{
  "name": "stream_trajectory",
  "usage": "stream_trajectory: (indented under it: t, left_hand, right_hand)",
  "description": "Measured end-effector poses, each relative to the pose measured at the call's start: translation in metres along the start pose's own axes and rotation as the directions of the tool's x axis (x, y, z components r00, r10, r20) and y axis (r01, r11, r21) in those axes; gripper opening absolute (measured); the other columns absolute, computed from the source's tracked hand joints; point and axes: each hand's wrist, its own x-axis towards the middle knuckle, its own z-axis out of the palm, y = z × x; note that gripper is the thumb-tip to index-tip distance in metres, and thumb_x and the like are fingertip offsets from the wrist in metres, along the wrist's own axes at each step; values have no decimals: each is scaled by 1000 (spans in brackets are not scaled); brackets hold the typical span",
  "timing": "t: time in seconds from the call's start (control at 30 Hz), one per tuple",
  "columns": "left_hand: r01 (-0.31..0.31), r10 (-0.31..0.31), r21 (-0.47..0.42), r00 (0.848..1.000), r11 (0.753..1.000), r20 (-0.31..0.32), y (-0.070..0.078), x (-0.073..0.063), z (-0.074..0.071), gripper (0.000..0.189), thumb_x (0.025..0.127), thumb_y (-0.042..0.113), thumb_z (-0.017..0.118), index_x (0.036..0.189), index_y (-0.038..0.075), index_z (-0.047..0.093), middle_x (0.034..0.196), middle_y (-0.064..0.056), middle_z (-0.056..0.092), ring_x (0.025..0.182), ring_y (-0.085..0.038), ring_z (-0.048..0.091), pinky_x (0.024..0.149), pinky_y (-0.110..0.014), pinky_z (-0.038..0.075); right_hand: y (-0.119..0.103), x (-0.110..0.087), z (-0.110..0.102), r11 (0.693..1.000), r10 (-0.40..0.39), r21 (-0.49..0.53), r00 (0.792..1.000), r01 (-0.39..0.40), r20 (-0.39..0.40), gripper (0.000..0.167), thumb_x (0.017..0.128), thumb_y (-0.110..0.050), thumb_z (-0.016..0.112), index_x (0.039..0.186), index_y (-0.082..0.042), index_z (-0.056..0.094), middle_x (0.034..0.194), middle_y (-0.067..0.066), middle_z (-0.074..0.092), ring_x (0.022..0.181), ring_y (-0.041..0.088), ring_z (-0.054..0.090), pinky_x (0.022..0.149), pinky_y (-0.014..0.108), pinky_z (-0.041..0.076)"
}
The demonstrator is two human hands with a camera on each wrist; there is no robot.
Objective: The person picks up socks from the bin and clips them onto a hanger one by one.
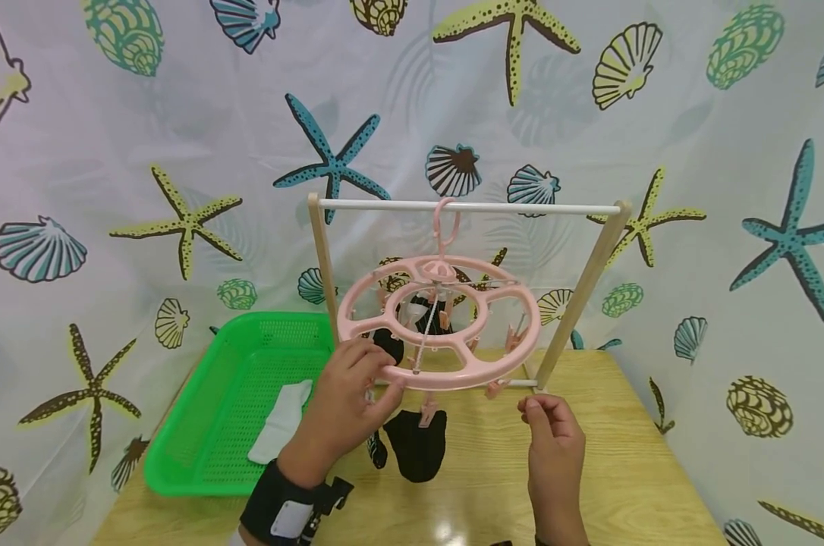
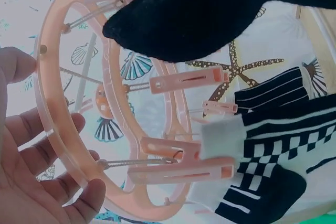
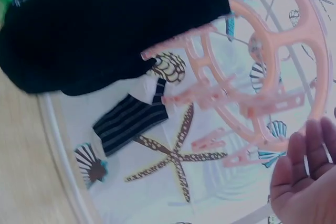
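A round pink clip hanger point(image 1: 467, 375) hangs by its hook from the white rail of a stand. My left hand point(image 1: 347, 398) holds its outer ring at the front left; in the left wrist view the thumb and fingers lie about the rim. A black sock point(image 1: 417, 446) dangles from a clip point(image 1: 429, 409) at the front. Black-and-white patterned socks point(image 2: 262, 166) hang from other clips, and a striped sock point(image 3: 134, 116) is farther back. My right hand point(image 1: 555, 436), fingers loosely bent and holding nothing, is just right of the ring, apart from it.
On the left of the wooden table point(image 1: 630, 447) stands a green basket point(image 1: 173, 425) with a white cloth item point(image 1: 282, 417) inside. The stand's wooden posts point(image 1: 583, 296) rise on both sides of the hanger. A shell-and-starfish curtain point(image 1: 398, 98) surrounds the table.
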Motion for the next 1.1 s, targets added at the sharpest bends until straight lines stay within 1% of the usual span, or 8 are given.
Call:
stream_trajectory:
  t: [0.13, 0.23, 0.33, 0.43, 0.57, 0.77, 0.97, 1.1]
  left_hand:
    - [-13, 13, 8, 1000, 1000, 18, -3, 1, -4, 17, 86, 24, 69, 92, 8, 69, 98, -3, 63, 94, -24, 58, 81, -42, 48]
    - [-16, 15, 21, 999, 1000, 44, -4, 2, -7, 17, 86, 24, 69, 92, 8, 69, 98, -3, 63, 95, -24, 58, 83, -42, 48]
    - [-14, 12, 29, 997, 999, 78, -5, 3, -9, 17, 86, 24, 70, 93, 9, 69, 98, -3, 63, 97, -25, 57, 84, -42, 48]
    - [3, -5, 25, 993, 1000, 118, -6, 5, -12, 16, 87, 25, 71, 94, 10, 69, 98, -1, 62, 95, -22, 56, 82, -40, 49]
    - [12, -14, 15, 988, 1000, 152, -6, 8, -17, 16, 88, 25, 72, 94, 12, 68, 95, 2, 60, 91, -18, 53, 78, -37, 48]
    - [-10, 9, 6, 986, 1000, 164, -8, 11, -22, 15, 87, 25, 73, 92, 12, 67, 93, 2, 60, 90, -18, 53, 78, -37, 48]
    - [-16, 22, -38, 982, 999, 190, -13, 12, -25, 13, 87, 23, 74, 91, 13, 67, 92, 3, 61, 89, -16, 54, 77, -35, 49]
    - [-18, 28, -49, 978, 999, 208, -15, 13, -27, 13, 87, 24, 75, 91, 13, 68, 93, 3, 62, 87, -14, 53, 76, -34, 50]
  right_hand:
    - [-4, 8, -3, 999, 4, -54, 996, 1, 88, 27, 103, -15, 55, 119, 7, 61, 114, 5, 65, 113, 18, 55, 91, 22, 43]
    - [-4, 13, -3, 995, 19, -100, 981, 0, 191, 31, 104, -16, 53, 128, 2, 58, 125, 5, 60, 123, 15, 49, 96, 22, 40]
    - [-3, 18, -2, 994, 30, -112, 958, 2, 286, 34, 105, -17, 52, 135, -3, 55, 131, 5, 57, 126, 16, 46, 101, 29, 38]
    - [-1, 23, 0, 997, 37, -76, 937, -12, 348, 36, 105, -17, 51, 139, -6, 52, 130, 4, 57, 125, 19, 47, 107, 42, 32]
    - [0, 28, 1, 999, 26, -34, 915, -14, 403, 36, 105, -17, 51, 137, -2, 52, 121, 4, 60, 123, 22, 47, 108, 50, 28]
    - [2, 34, 3, 997, 33, -76, 881, 3, 473, 32, 105, -19, 52, 132, -1, 53, 112, 7, 60, 110, 22, 53, 98, 35, 41]
    - [4, 34, 4, 997, 47, -72, 873, -13, 485, 28, 102, -21, 58, 122, -1, 58, 107, 17, 61, 102, 24, 58, 93, 33, 47]
    - [4, 32, 5, 996, 61, -81, 877, -25, 477, 29, 101, -20, 59, 122, 0, 59, 110, 17, 63, 102, 22, 60, 91, 32, 49]
